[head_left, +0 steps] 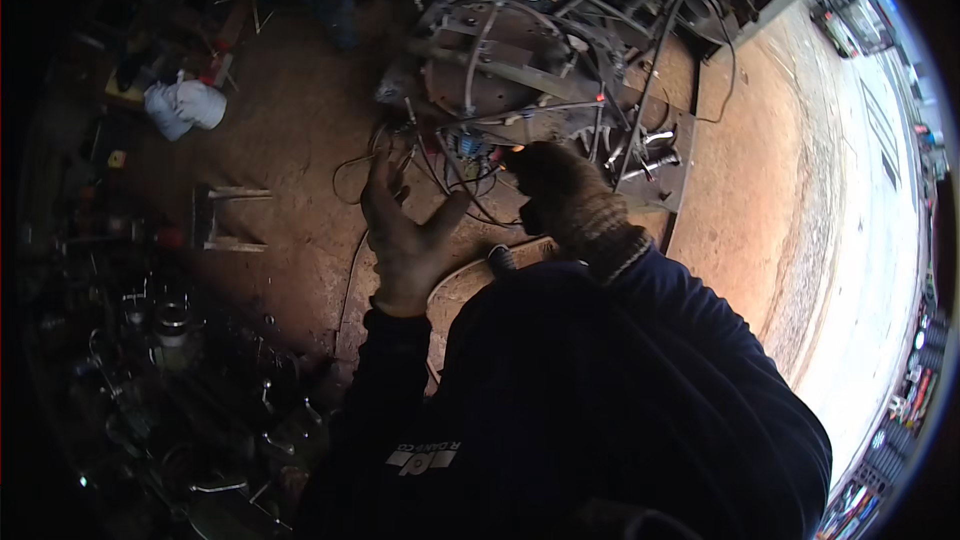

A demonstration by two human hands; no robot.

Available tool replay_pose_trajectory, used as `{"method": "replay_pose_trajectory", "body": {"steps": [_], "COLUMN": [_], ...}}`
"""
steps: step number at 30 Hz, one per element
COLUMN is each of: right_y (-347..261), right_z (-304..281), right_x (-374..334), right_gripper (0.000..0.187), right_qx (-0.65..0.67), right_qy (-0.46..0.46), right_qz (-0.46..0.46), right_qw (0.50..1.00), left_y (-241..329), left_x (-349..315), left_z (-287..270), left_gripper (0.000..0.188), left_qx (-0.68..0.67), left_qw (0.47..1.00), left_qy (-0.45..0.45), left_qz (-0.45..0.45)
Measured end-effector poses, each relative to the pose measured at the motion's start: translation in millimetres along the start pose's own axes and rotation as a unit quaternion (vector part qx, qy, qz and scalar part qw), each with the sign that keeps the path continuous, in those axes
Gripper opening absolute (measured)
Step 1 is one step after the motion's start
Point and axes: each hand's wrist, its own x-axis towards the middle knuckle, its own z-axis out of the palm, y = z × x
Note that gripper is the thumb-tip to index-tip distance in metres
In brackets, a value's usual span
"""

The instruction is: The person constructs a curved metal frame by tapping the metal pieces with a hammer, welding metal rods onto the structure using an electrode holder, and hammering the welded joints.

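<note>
My left hand, in a work glove, is raised with its thumb and fingers spread apart, and nothing shows between them. My right hand wears a knitted glove with a ribbed cuff. Its fingers are curled in, and whatever they may hold is hidden. Just beyond both hands is a cluttered metal workbench with bars, cables and a round dark plate on it. A small blue part shows between my hands at the bench's near edge. Thin dark cables hang below it.
Metal tools lie on the bench's right corner. A small metal frame stands on the brown floor at left, with a pale cloth bundle beyond. Dark metal parts crowd the lower left. A cable trails along the floor.
</note>
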Motion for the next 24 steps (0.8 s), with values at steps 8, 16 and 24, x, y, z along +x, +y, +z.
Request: {"method": "replay_pose_trajectory", "body": {"steps": [8,16,24], "right_y": [-21.0,12.3,-21.5], "right_z": [-26.6,-24.1,-71.7], "right_x": [9.4,3.9,2.4], "right_gripper": [0.05,0.059,0.044], "right_qx": [-0.028,0.026,0.093], "right_qy": [-0.178,-0.117,-0.121], "right_qz": [0.134,0.071,0.14], "right_qw": [0.974,0.99,0.978], "left_y": [-38.9,-30.0,-83.6], "left_x": [10.2,8.0,-24.2], "left_z": [42.5,69.9,84.1], "left_gripper": [0.075,0.038,0.05], "left_qx": [-0.358,-0.268,-0.241], "left_qw": [0.901,0.924,0.935], "left_qy": [-0.156,-0.132,-0.141], "left_qz": [-0.19,-0.238,-0.22]}}
